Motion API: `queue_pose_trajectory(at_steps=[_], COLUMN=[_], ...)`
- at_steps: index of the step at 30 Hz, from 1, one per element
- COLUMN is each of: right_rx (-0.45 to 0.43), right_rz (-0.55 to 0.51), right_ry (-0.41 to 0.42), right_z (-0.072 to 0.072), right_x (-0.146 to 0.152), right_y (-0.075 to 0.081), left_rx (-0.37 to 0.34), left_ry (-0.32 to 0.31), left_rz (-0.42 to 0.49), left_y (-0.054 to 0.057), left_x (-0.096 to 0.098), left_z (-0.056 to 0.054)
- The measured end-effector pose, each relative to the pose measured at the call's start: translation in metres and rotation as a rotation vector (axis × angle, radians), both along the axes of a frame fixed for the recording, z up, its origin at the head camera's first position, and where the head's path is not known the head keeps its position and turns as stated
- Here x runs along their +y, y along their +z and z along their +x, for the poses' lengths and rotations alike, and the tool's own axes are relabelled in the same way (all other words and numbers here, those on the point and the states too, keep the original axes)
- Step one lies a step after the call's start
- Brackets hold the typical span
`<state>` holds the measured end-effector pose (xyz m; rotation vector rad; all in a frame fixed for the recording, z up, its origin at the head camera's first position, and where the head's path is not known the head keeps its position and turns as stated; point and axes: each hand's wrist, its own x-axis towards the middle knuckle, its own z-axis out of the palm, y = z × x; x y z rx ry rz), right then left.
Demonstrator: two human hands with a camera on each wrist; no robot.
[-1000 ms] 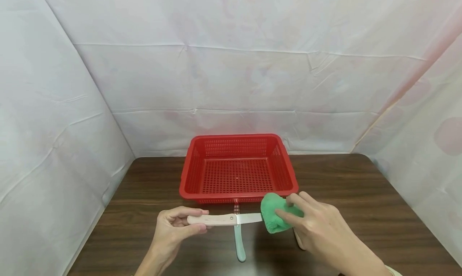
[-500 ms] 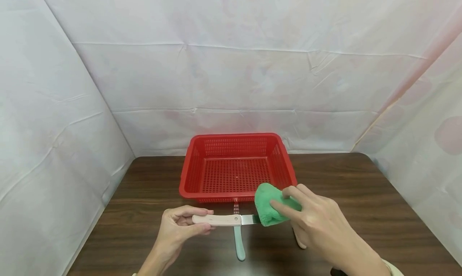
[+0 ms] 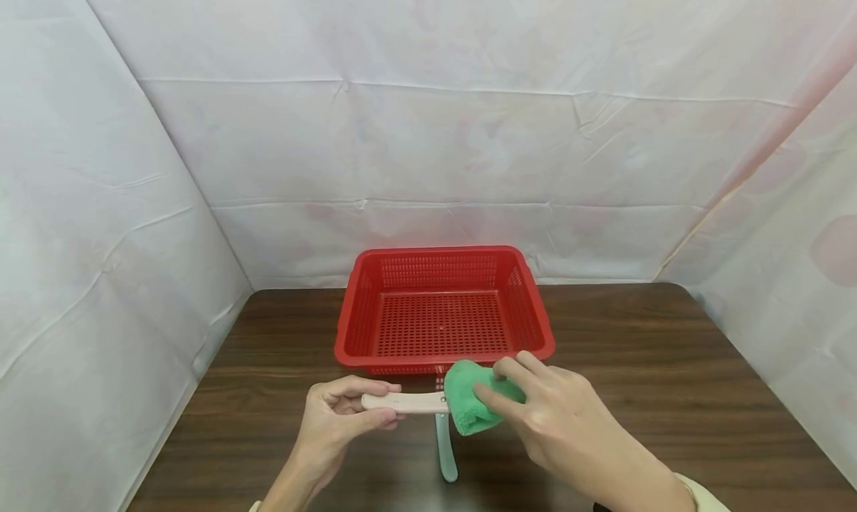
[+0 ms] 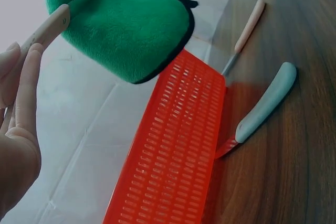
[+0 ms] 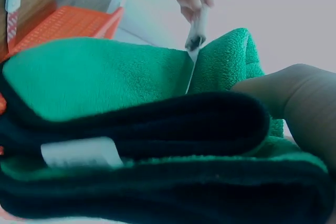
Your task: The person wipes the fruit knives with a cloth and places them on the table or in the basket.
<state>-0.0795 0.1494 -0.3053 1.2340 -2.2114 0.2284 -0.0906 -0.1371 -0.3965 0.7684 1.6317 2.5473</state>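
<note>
My left hand [image 3: 335, 426] pinches the pale handle of a knife [image 3: 405, 402] between thumb and fingers, the blade pointing right. A folded green cloth [image 3: 469, 400] with black edging is gripped in my right hand [image 3: 559, 419] and wraps the blade up to the handle. From the right wrist view, a thin strip of the blade [image 5: 191, 74] shows in the fold of the cloth; the rest is hidden. Below the held knife, a second knife with a pale blue-green handle [image 3: 446, 452] lies on the table, its red-and-white patterned blade towards the basket.
A red plastic basket [image 3: 445, 360] with slotted walls stands at the back of the dark wooden table [image 3: 623, 326]. Another knife with a pinkish handle [image 4: 250, 25] lies beside it in the left wrist view. White sheeting [image 3: 455, 147] hangs behind and on both sides.
My right hand has moved left with the cloth, from the blade's outer end to the handle, covering the blade. My left hand has shifted slightly right with the knife.
</note>
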Motion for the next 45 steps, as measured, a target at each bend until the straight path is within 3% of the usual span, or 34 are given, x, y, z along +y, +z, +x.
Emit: queue_pose_trajectory(at_steps=[11, 17, 28, 37, 45], right_rx=[0.031, 0.005, 0.051, 0.017, 0.034], right_rz=[0.046, 0.063, 0.005, -0.029, -0.052], right_ry=[-0.01, -0.036, -0.065, -0.1, -0.076], right_z=[0.0, 0.001, -0.001, 0.0, -0.002], right_x=[0.005, 0.012, 0.026, 0.033, 0.027], right_y=[-0.005, -0.007, -0.009, 0.002, 0.011], left_rx=[0.01, 0.021, -0.012, 0.0, -0.003], left_ry=[0.012, 0.005, 0.028, 0.014, 0.036], left_rz=[0.057, 0.079, 0.059, 0.046, 0.006], left_y=[-0.001, -0.002, -0.005, -0.005, -0.005], left_x=[-0.001, -0.005, -0.01, -0.011, -0.01], left_z=[0.001, 0.001, 0.003, 0.002, 0.001])
